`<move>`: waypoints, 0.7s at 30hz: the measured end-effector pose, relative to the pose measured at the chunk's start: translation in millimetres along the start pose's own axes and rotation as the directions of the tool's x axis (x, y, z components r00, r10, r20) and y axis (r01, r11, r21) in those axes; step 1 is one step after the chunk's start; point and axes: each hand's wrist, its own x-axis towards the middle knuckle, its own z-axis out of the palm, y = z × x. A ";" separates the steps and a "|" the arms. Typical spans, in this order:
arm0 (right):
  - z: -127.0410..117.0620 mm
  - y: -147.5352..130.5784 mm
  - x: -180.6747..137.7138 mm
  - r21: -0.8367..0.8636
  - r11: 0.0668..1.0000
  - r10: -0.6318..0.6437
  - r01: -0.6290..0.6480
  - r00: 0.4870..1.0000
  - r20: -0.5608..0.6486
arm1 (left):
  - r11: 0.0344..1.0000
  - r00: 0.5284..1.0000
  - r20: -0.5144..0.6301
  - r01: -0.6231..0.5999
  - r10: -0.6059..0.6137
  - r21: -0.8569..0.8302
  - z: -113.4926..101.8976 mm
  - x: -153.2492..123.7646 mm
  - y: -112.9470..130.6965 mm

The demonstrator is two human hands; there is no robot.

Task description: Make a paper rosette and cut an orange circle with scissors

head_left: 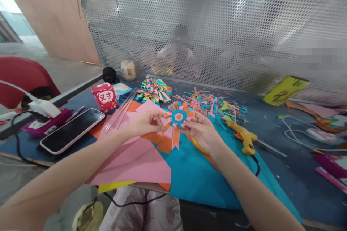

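A layered paper rosette (pixel 178 117) in orange, teal and pink, with ribbon-like tails hanging below, is held up over the table. My right hand (pixel 202 130) pinches its right edge between thumb and fingers. On the other side, my left hand (pixel 151 122) has its fingers closed at the rosette's left petals. Beneath both hands lie pink sheets (pixel 135 162), a large teal sheet (pixel 200 180) and orange pieces of paper or felt. A yellow hot glue gun (pixel 244 137) with a clear glue stick rests to the right of my right hand.
Behind the rosette are a pile of finished rosettes (pixel 154 90) and thin coloured scraps (pixel 211 103). A phone (pixel 73 131), power strip (pixel 47 122), red packet (pixel 105 96) and clear glue sticks (pixel 121 110) lie left. A perforated metal panel (pixel 217 25) borders the back; a yellow-green tube (pixel 286 90) lies right.
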 end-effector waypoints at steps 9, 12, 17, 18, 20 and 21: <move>-4.1 -3.2 3.5 0.014 0.999 0.046 -0.045 0.998 -0.053 | 0.999 0.995 -0.098 0.025 -0.029 -0.035 -1.2 -3.9 6.0; -5.9 -1.6 3.8 0.016 0.998 0.063 -0.062 0.997 -0.053 | 0.999 0.985 -0.167 0.041 -0.040 0.004 3.1 -6.1 11.3; -7.8 -0.6 3.3 0.008 0.998 0.070 -0.069 0.996 -0.047 | 0.997 0.979 -0.192 0.070 -0.071 -0.013 9.5 -7.9 17.5; -7.8 -0.7 3.3 0.008 0.998 0.069 -0.069 0.996 -0.050 | 0.997 0.978 -0.193 0.072 -0.078 -0.034 10.1 -7.9 17.2; -7.5 -1.0 3.5 0.016 0.997 0.070 -0.069 0.996 -0.062 | 0.995 0.976 -0.202 0.070 -0.083 -0.071 11.3 -7.8 15.7; -7.3 -1.2 3.6 0.022 0.997 0.074 -0.073 0.995 -0.067 | 0.995 0.974 -0.213 0.061 -0.078 -0.085 12.0 -7.9 14.9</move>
